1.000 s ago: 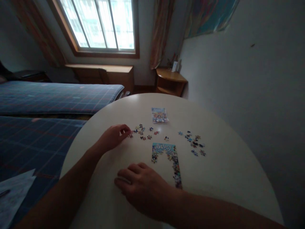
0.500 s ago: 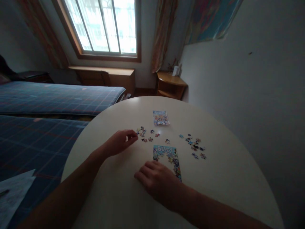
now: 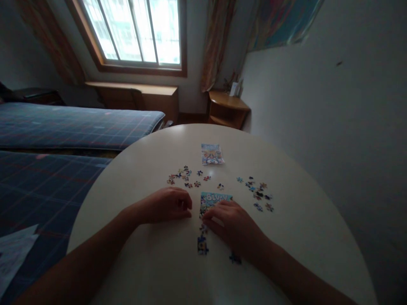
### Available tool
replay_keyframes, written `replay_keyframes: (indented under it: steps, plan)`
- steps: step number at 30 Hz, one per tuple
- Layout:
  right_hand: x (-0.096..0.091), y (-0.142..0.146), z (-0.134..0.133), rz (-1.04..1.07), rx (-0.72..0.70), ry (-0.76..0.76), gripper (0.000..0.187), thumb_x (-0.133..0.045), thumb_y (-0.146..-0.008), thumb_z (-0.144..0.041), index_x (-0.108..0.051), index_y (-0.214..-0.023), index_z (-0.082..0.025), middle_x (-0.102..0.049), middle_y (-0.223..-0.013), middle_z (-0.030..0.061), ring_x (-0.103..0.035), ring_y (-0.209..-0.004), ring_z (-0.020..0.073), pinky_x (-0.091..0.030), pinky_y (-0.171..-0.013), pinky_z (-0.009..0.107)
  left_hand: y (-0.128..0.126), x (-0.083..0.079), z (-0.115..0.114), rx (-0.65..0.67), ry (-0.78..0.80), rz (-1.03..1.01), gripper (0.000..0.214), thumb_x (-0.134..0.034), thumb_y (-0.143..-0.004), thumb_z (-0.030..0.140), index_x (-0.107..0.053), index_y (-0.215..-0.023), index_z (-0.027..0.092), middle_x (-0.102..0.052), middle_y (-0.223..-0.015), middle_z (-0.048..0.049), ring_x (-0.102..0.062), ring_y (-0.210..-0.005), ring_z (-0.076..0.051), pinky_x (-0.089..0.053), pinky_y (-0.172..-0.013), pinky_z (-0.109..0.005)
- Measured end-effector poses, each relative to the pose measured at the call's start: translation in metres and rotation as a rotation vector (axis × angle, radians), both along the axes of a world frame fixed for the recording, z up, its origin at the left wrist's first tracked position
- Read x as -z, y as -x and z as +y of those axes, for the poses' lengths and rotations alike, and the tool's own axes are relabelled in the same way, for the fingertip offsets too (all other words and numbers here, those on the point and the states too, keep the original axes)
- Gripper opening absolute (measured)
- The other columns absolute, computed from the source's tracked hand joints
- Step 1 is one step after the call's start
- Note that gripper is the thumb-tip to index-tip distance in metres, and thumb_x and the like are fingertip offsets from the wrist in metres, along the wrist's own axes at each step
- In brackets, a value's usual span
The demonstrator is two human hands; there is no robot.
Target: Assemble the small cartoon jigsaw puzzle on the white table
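A partly assembled jigsaw puzzle (image 3: 216, 197) with a light blue lettered top lies on the round table, mostly covered by my right hand (image 3: 235, 224). That hand's thumb and forefinger close together on the puzzle's left edge. Just left of it is my left hand (image 3: 170, 205), its fingers curled in toward the thumb; anything between the tips is too small to make out. Below the right fingers lies a joined bit of puzzle border (image 3: 202, 245), and a dark puzzle piece (image 3: 235, 258) shows under the right wrist. Loose puzzle pieces (image 3: 185, 173) are scattered beyond my left hand.
Another group of loose pieces (image 3: 259, 194) lies to the right, and a single piece (image 3: 220, 186) sits above the puzzle. A printed picture packet (image 3: 212, 154) rests farther back on the white table (image 3: 305, 237). A bed (image 3: 73, 127) stands to the left.
My left hand has moved right and nearer, away from the loose pieces toward the puzzle. My right hand has shifted up and right, uncovering the lower left border.
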State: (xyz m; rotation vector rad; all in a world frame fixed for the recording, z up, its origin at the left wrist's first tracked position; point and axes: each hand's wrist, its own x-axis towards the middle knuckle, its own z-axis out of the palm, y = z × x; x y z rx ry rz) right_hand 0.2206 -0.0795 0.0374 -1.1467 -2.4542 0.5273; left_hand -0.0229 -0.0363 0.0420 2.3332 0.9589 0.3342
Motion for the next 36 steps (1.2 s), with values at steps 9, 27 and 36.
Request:
replay_keyframes:
  steps: [9,27,36]
  plan:
    - [-0.009,-0.008,-0.008,-0.144,0.046,0.091,0.014,-0.077,-0.08,-0.031,-0.072,-0.091,-0.024,-0.073,-0.09,0.0009,-0.066,-0.093,0.023,-0.042,-0.087,0.041,-0.006,0.003,-0.009,0.034,-0.16,-0.018,0.028,-0.081,-0.076,0.036,-0.065,-0.096,0.023,-0.067,-0.101,-0.0023,-0.06,-0.099,-0.022,-0.045,-0.092,-0.037]
    - [-0.01,-0.007,-0.009,-0.096,0.057,0.079,0.004,-0.068,-0.085,-0.018,-0.068,-0.086,-0.021,-0.069,-0.088,0.0004,-0.063,-0.084,0.0182,-0.038,-0.082,0.036,-0.01,0.018,-0.009,0.029,-0.264,-0.114,0.04,-0.075,-0.083,0.038,-0.055,-0.115,0.024,-0.058,-0.123,-0.0087,-0.048,-0.123,-0.026,-0.042,-0.107,-0.045]
    - [-0.012,0.0,-0.026,-0.157,0.109,0.185,0.031,-0.085,-0.07,-0.041,-0.066,-0.084,-0.021,-0.069,-0.09,0.0017,-0.063,-0.088,0.0232,-0.036,-0.083,0.038,-0.014,0.024,-0.009,0.006,-0.3,-0.068,0.056,-0.074,-0.082,0.04,-0.048,-0.129,0.024,-0.052,-0.139,-0.0108,-0.038,-0.137,-0.027,-0.036,-0.114,-0.048]
